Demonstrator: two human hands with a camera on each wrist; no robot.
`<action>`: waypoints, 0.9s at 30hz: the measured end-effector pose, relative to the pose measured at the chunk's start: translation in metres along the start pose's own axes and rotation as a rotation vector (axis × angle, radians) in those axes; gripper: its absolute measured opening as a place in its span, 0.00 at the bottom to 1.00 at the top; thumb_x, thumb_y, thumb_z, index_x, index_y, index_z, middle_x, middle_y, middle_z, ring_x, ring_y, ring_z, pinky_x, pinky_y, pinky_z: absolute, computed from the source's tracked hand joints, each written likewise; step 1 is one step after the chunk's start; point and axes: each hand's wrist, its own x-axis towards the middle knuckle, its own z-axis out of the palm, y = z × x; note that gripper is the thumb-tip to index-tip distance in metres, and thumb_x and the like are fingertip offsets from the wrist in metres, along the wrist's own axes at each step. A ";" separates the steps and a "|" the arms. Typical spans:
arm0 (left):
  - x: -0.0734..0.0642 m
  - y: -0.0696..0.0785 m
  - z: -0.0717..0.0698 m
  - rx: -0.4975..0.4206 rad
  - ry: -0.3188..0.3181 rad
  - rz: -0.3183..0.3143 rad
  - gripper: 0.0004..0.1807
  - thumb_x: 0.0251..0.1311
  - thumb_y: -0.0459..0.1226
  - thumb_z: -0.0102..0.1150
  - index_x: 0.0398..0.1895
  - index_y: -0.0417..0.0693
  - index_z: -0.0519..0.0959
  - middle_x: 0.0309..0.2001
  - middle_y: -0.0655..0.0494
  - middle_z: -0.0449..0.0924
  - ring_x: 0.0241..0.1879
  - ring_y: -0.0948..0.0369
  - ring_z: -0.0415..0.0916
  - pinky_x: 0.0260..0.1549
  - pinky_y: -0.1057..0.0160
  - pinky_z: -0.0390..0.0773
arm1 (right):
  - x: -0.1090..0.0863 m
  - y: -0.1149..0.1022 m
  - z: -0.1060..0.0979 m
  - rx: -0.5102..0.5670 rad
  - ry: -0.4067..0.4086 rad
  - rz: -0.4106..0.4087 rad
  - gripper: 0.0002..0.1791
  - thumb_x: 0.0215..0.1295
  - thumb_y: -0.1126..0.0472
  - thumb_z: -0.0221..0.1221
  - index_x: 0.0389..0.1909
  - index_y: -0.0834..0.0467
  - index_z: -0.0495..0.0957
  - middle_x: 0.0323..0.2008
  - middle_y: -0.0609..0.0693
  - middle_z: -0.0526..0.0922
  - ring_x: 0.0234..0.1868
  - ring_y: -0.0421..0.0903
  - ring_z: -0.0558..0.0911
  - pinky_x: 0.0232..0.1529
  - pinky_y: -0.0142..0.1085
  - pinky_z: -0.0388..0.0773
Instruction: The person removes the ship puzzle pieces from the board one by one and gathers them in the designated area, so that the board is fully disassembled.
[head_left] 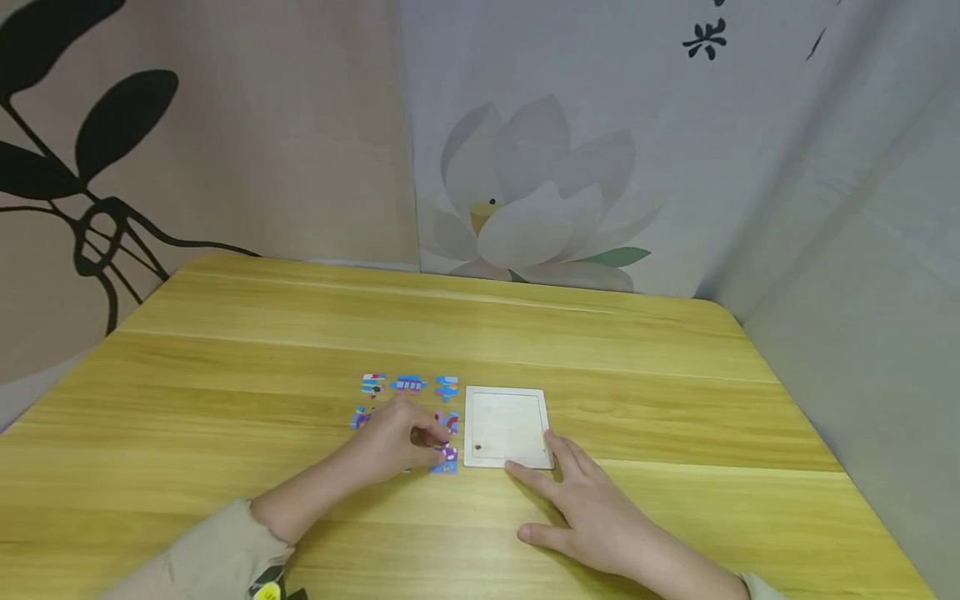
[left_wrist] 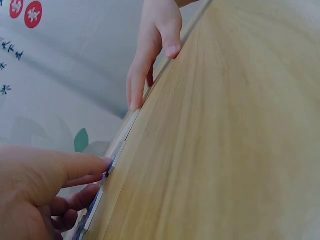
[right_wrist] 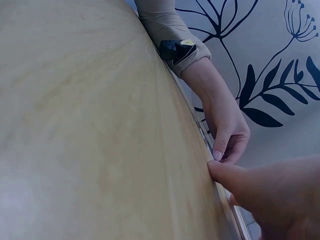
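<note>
In the head view, my left hand (head_left: 393, 442) reaches over a group of colourful jigsaw puzzle pieces, thumb and forefinger pinching the purple and blue corner piece (head_left: 447, 455) at the group's near right. Some other pieces are hidden beneath this hand. Just right of the group lies a pale, square puzzle tray (head_left: 506, 425) with a thin line inside its border. My right hand (head_left: 588, 508) has its fingers spread, fingertips at the tray's near right corner. The left wrist view shows the left fingertips (left_wrist: 106, 163) low at the tabletop, beside thin piece edges.
More puzzle pieces (head_left: 408, 384) lie in a loose row along the group's far side. Everything rests on a wooden table (head_left: 637, 367). Printed curtains (head_left: 315, 125) hang behind the table and along its right side.
</note>
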 end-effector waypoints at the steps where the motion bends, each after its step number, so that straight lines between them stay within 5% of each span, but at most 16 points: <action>1: 0.000 0.000 0.000 -0.003 0.000 0.003 0.08 0.45 0.30 0.74 0.31 0.43 0.86 0.26 0.66 0.80 0.29 0.63 0.73 0.29 0.66 0.76 | 0.000 0.000 0.000 0.002 0.001 0.001 0.37 0.60 0.28 0.50 0.70 0.33 0.61 0.71 0.65 0.49 0.69 0.64 0.52 0.61 0.62 0.57; 6: 0.001 -0.003 -0.001 -0.034 0.010 0.020 0.06 0.46 0.30 0.73 0.28 0.46 0.86 0.24 0.67 0.79 0.32 0.61 0.72 0.28 0.66 0.76 | 0.000 -0.001 0.001 0.018 0.011 0.005 0.37 0.59 0.28 0.52 0.70 0.32 0.61 0.71 0.64 0.50 0.69 0.63 0.53 0.59 0.63 0.59; 15: 0.004 0.000 -0.011 -0.050 0.040 0.079 0.04 0.49 0.31 0.72 0.29 0.45 0.87 0.25 0.65 0.81 0.20 0.63 0.70 0.17 0.68 0.72 | 0.000 0.000 0.000 0.067 0.025 0.024 0.38 0.58 0.32 0.57 0.69 0.36 0.62 0.71 0.64 0.51 0.68 0.63 0.55 0.57 0.63 0.62; 22: -0.004 -0.003 -0.027 -0.034 0.029 0.017 0.06 0.53 0.33 0.69 0.34 0.43 0.86 0.29 0.63 0.80 0.30 0.60 0.70 0.25 0.66 0.74 | 0.003 0.009 -0.008 0.155 0.062 0.065 0.37 0.60 0.43 0.63 0.70 0.43 0.63 0.70 0.61 0.55 0.64 0.61 0.64 0.54 0.58 0.69; 27: -0.015 -0.009 -0.045 0.021 0.022 -0.010 0.07 0.57 0.32 0.66 0.38 0.44 0.85 0.33 0.63 0.80 0.32 0.60 0.72 0.29 0.63 0.76 | 0.003 0.020 -0.016 0.140 0.145 0.055 0.31 0.61 0.51 0.64 0.65 0.49 0.69 0.64 0.53 0.69 0.60 0.55 0.72 0.55 0.53 0.71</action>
